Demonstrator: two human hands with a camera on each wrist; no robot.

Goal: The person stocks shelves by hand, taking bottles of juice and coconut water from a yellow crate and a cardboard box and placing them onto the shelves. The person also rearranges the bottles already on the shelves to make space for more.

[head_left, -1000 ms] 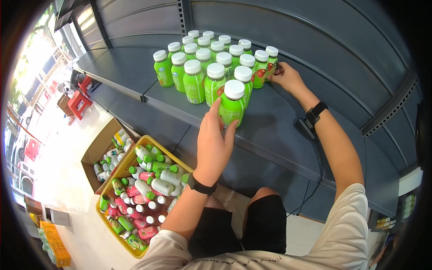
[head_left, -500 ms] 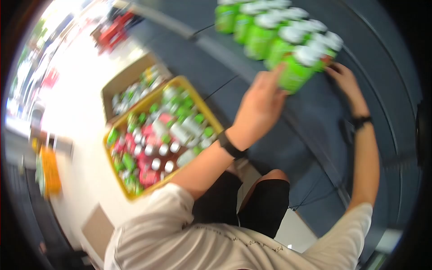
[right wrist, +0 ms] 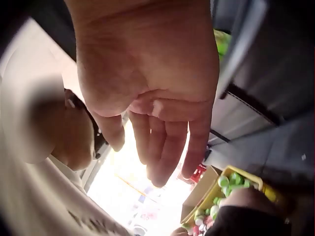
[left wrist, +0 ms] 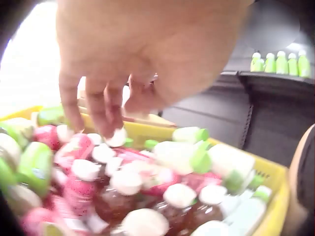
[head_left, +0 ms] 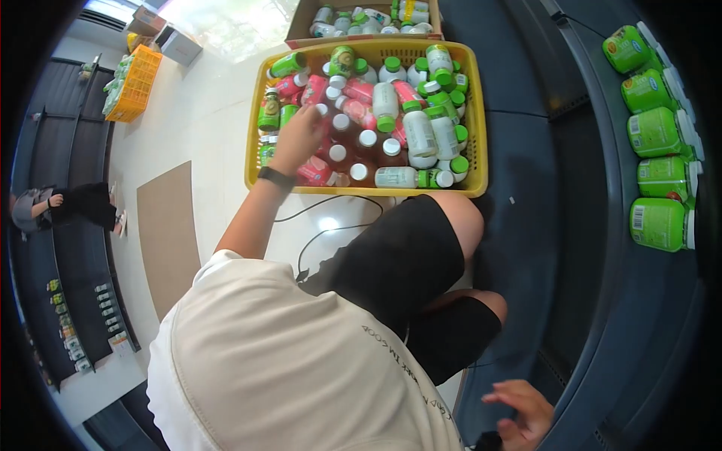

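Observation:
My left hand (head_left: 298, 141) is over the yellow basket (head_left: 478, 120), among pink bottles and bottles with white caps. In the left wrist view, the fingers of that hand (left wrist: 142, 64) hang down, slightly bent, close to a white cap (left wrist: 117, 138); whether they touch it I cannot tell. Empty, with its fingers loosely bent, my right hand (head_left: 523, 412) is by the shelf edge at the lower right. The right wrist view shows the same hand (right wrist: 152, 93) with fingers extended. Green bottles (head_left: 659, 177) stand in a row on the shelf at the right.
A cardboard box (head_left: 301, 22) of bottles adjoins the basket's far side. Dark shelving (head_left: 519, 225) runs along the right. A cable (head_left: 320, 234) lies on the floor near my legs. Farther left are an orange crate (head_left: 143, 83) and another person (head_left: 68, 207).
My view has swung from the shelf to the basket. The left hand has left the green bottle at the shelf's front and moved over the basket; the right hand has drawn back from the bottles.

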